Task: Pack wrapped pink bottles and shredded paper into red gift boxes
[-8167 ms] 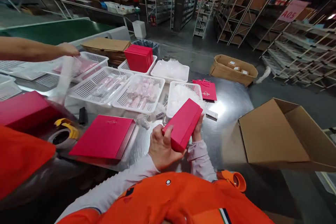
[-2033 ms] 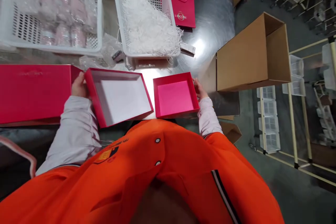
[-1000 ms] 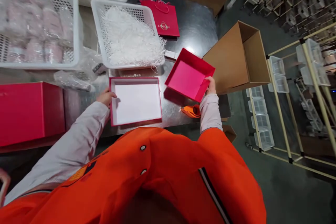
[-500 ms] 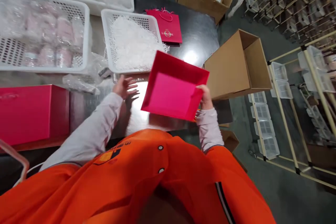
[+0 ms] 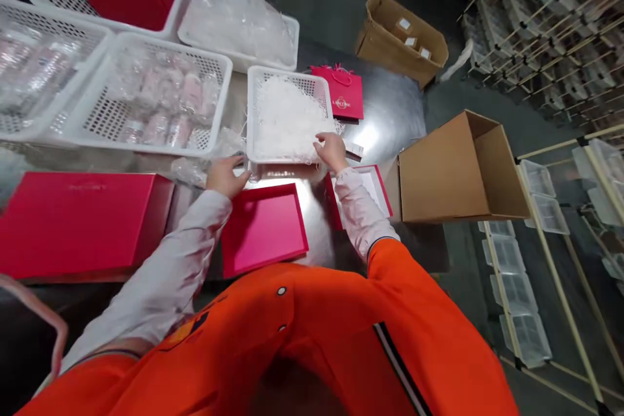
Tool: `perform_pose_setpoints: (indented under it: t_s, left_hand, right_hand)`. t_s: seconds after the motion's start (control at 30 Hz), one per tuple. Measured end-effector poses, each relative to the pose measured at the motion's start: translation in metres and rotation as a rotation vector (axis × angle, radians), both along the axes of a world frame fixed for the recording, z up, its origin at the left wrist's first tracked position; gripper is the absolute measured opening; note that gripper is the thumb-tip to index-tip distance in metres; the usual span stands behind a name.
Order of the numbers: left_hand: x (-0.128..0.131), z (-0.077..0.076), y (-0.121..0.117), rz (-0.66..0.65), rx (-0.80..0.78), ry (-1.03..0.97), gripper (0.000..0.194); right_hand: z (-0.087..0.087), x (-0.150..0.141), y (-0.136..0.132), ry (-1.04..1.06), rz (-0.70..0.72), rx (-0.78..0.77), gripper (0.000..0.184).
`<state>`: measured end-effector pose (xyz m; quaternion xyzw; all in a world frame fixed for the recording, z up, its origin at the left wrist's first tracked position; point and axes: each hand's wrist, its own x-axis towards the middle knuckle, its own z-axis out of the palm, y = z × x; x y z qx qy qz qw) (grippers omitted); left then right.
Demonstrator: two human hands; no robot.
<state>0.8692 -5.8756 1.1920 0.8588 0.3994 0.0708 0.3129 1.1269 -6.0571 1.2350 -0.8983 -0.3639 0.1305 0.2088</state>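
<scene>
1. The right hand (image 5: 332,151) rests palm down, fingers spread, on the white shredded paper (image 5: 287,122) at the near right corner of the white basket (image 5: 251,118); it grips nothing.
2. The left hand (image 5: 224,175) lies at the basket's near left corner, beside crumpled plastic wrap (image 5: 199,166); whether it grasps anything cannot be determined.
3. The pink open box half (image 5: 263,229) lies on the table (image 5: 394,123), just below both hands.
4. The white-lined box half (image 5: 373,188) lies under the right forearm.
</scene>
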Motion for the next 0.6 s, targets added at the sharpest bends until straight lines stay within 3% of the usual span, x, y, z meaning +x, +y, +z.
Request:
perform_pose_setpoints:
  t_s: [0.1,0.2,0.33,0.4,0.5,0.6]
  left_hand:
    - [0.09,0.025,0.018,-0.039,0.027,-0.128,0.064]
    - [0.165,0.043,0.034,-0.122,0.052,-0.044,0.066]
    - [0.21,0.041,0.064,-0.234,0.137,0.095,0.077]
    - [0.215,0.035,0.087,-0.258,0.173,0.15,0.088]
    - [0.223,0.03,0.12,-0.296,0.213,0.179,0.121]
    - [0.241,0.031,0.135,-0.372,0.156,-0.06,0.148]
  right_hand:
    - [0.015,0.041,0.051,-0.077,-0.11,-0.05,0.052]
    - [0.02,0.065,0.091,-0.073,-0.099,-0.147,0.063]
    - [0.015,0.082,0.13,0.0,0.085,-0.258,0.094]
    - [0.014,0.09,0.146,0.04,0.129,-0.285,0.079]
    - [0.021,0.106,0.166,0.061,0.175,-0.245,0.035]
    - [0.036,0.127,0.183,0.101,0.287,-0.073,0.015]
